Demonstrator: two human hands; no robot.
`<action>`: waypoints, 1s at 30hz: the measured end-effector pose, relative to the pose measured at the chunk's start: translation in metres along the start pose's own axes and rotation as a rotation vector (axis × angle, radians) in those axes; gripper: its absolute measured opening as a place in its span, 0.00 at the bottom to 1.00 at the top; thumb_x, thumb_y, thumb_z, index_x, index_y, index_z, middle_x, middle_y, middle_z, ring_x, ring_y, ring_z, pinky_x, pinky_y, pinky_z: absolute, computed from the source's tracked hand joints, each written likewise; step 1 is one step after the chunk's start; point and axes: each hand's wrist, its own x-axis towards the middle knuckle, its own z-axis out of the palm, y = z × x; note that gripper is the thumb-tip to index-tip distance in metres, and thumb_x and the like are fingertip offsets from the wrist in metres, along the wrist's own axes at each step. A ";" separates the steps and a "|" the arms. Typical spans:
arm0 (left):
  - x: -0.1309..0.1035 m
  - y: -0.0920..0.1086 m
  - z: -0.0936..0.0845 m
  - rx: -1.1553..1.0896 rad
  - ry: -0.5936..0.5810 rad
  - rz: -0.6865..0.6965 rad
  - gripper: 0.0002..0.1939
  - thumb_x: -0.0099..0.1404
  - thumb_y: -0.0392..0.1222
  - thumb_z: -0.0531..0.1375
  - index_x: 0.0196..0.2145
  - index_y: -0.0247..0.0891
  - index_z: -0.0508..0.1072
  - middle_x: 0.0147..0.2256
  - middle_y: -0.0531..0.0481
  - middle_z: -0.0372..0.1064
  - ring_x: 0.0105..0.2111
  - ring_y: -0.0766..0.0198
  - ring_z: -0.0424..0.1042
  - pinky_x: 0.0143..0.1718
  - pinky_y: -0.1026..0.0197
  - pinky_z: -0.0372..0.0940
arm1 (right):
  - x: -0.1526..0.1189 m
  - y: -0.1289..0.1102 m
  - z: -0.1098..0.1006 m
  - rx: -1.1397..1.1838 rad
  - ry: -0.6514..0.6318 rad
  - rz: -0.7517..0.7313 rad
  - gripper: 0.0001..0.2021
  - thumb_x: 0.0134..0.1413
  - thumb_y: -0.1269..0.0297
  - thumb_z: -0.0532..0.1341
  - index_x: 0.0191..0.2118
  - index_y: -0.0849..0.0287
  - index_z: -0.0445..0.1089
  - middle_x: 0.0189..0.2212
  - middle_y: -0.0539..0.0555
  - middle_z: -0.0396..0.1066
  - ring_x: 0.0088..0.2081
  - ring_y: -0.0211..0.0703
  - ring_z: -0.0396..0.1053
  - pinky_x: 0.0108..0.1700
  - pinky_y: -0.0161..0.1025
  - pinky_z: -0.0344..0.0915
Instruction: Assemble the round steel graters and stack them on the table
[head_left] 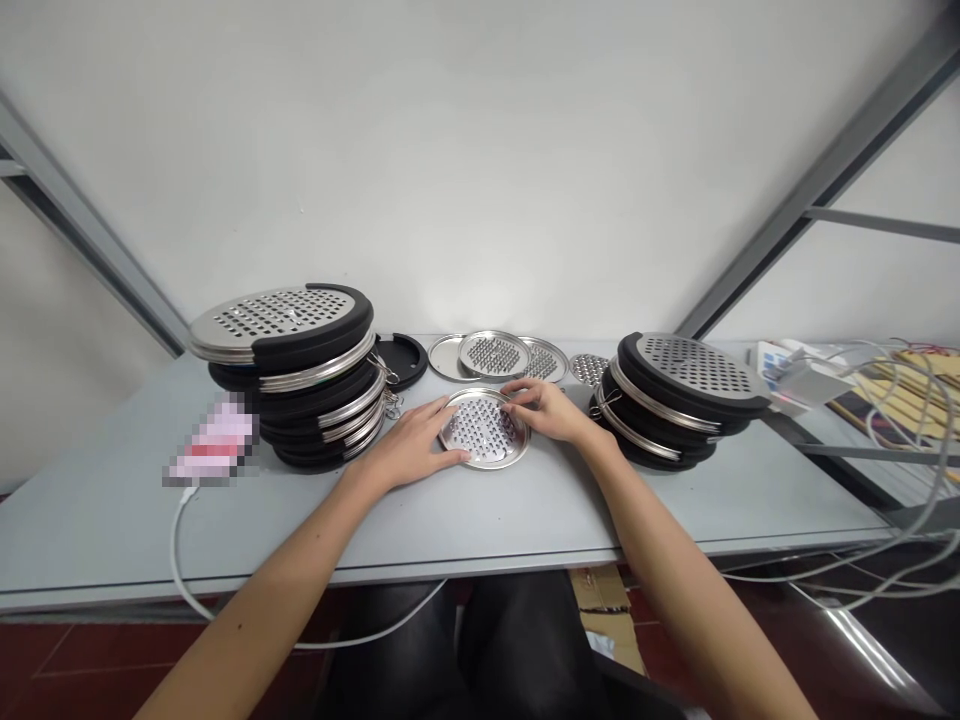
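A round metal grater plate [484, 432] with raised teeth lies on the grey table between my hands. My left hand [416, 443] grips its left rim, thumb at the near side and fingers at the far side. At the upper right rim, my right hand [551, 408] has its thumb and fingers closed on the edge. Just behind are more round metal plates: a toothed one [493, 354] overlaps a plain-looking one [444, 358] and another perforated one [546, 362]. A smaller perforated disc [589, 369] lies partly behind my right hand.
Tall stacks of grater plates with black rims stand at left [315, 365] and right [682, 395]. A black round holder [401, 360] lies behind the left stack. A blurred pink item [214, 442] has a white cable [177, 540] crossing the front edge [525, 562].
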 end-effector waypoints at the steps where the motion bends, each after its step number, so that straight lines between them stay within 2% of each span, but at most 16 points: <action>1: 0.000 0.000 0.000 0.003 -0.001 0.001 0.41 0.61 0.65 0.56 0.65 0.39 0.57 0.66 0.41 0.48 0.65 0.48 0.51 0.64 0.49 0.50 | 0.000 0.000 0.000 0.004 0.002 0.004 0.11 0.56 0.61 0.61 0.31 0.58 0.80 0.46 0.59 0.73 0.46 0.48 0.72 0.51 0.47 0.66; 7: 0.001 0.002 -0.001 0.012 -0.015 -0.008 0.41 0.62 0.66 0.55 0.63 0.34 0.60 0.66 0.38 0.48 0.65 0.47 0.50 0.64 0.49 0.49 | 0.000 0.000 0.002 -0.016 0.025 -0.004 0.10 0.57 0.61 0.60 0.32 0.58 0.79 0.45 0.59 0.74 0.45 0.48 0.73 0.49 0.46 0.67; 10: 0.001 0.003 -0.001 0.019 -0.003 0.001 0.40 0.62 0.66 0.55 0.62 0.34 0.61 0.66 0.38 0.49 0.65 0.47 0.51 0.64 0.50 0.49 | 0.001 -0.001 0.004 -0.031 0.089 -0.005 0.10 0.57 0.62 0.59 0.35 0.58 0.77 0.43 0.57 0.75 0.44 0.47 0.72 0.48 0.45 0.67; 13: 0.001 0.004 -0.002 0.026 -0.003 0.000 0.40 0.62 0.66 0.54 0.62 0.34 0.61 0.66 0.38 0.48 0.65 0.48 0.51 0.64 0.50 0.49 | 0.002 0.001 0.008 -0.044 0.221 0.085 0.11 0.58 0.62 0.58 0.42 0.59 0.75 0.41 0.57 0.76 0.43 0.47 0.72 0.46 0.45 0.68; 16: 0.001 0.004 -0.002 0.026 -0.013 -0.004 0.40 0.62 0.65 0.55 0.62 0.33 0.61 0.66 0.38 0.48 0.65 0.48 0.50 0.64 0.50 0.49 | 0.004 0.008 0.012 -0.051 0.328 0.222 0.16 0.57 0.64 0.58 0.51 0.60 0.70 0.39 0.57 0.76 0.41 0.48 0.73 0.44 0.45 0.69; 20: 0.001 0.004 -0.002 0.010 -0.002 0.001 0.39 0.62 0.65 0.55 0.62 0.35 0.61 0.66 0.38 0.48 0.65 0.47 0.51 0.64 0.48 0.49 | 0.006 0.015 0.014 -0.082 0.310 0.293 0.20 0.58 0.64 0.57 0.56 0.60 0.66 0.39 0.58 0.76 0.37 0.47 0.73 0.44 0.46 0.69; 22: 0.001 0.004 -0.002 0.003 0.008 0.007 0.39 0.62 0.65 0.55 0.62 0.35 0.62 0.66 0.38 0.49 0.65 0.47 0.51 0.64 0.48 0.49 | 0.007 0.017 0.015 -0.097 0.271 0.277 0.21 0.59 0.63 0.56 0.57 0.60 0.66 0.41 0.59 0.76 0.38 0.48 0.74 0.46 0.48 0.69; 26: 0.000 0.002 -0.001 -0.024 0.027 0.017 0.39 0.62 0.65 0.56 0.62 0.37 0.62 0.66 0.39 0.50 0.65 0.47 0.52 0.64 0.48 0.49 | 0.009 0.020 0.016 -0.080 0.257 0.207 0.19 0.59 0.66 0.54 0.55 0.60 0.69 0.48 0.61 0.74 0.47 0.50 0.72 0.53 0.48 0.66; 28: 0.000 0.002 0.000 -0.033 0.030 0.019 0.38 0.62 0.65 0.56 0.61 0.37 0.62 0.66 0.39 0.50 0.65 0.46 0.52 0.64 0.47 0.49 | 0.010 0.021 0.017 -0.080 0.264 0.202 0.17 0.58 0.66 0.55 0.51 0.59 0.71 0.45 0.59 0.76 0.44 0.48 0.73 0.51 0.46 0.67; 30: 0.000 0.003 0.000 -0.029 0.032 0.020 0.38 0.62 0.65 0.56 0.61 0.36 0.62 0.66 0.39 0.50 0.65 0.46 0.52 0.64 0.47 0.50 | 0.010 0.022 0.017 -0.093 0.276 0.219 0.14 0.56 0.65 0.56 0.47 0.59 0.73 0.39 0.57 0.77 0.37 0.45 0.73 0.46 0.44 0.68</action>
